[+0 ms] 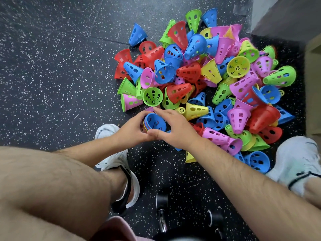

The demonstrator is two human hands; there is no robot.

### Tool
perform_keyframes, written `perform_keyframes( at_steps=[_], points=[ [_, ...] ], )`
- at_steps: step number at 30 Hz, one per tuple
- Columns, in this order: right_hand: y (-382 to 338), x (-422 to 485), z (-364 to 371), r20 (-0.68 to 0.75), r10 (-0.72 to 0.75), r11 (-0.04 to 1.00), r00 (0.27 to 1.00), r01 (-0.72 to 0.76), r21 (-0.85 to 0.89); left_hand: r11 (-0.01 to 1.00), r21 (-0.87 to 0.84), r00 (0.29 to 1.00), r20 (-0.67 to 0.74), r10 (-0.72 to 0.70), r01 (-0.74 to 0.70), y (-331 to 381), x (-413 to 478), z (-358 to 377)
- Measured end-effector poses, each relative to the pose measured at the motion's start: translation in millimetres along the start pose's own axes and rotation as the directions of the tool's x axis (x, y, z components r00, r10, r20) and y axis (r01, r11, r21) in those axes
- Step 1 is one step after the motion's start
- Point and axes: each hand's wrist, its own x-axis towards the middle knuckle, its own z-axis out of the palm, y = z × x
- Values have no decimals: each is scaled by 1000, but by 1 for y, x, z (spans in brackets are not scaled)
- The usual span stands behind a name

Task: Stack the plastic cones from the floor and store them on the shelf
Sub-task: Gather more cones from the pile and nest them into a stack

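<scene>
Lower centre, the left hand curls round a short stack, blue cone innermost; the right hand spans its rim, grip or mere touch I cannot tell. Beyond, the loose pile fills the floor upper right. Risk: a cone seated askew jams, or the stack slips apart if tilted

We saw only blue mouth, few rim edges of nested stack between left hand and right hand; body hidden behind palms, cone count untellable. Yellow cone under right forearm mostly covered. Below hands, dark object blurred, unidentifiable. Far right of right hand, wooden shelf cut by edge.
</scene>
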Motion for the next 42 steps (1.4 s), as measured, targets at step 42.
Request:
perform_keyframes(
  at_steps=[42],
  points=[
    [-17,36,1,-256,28,988,966,13,157,985,-150,964,-239,-118,83,-6,4,0]
  ],
)
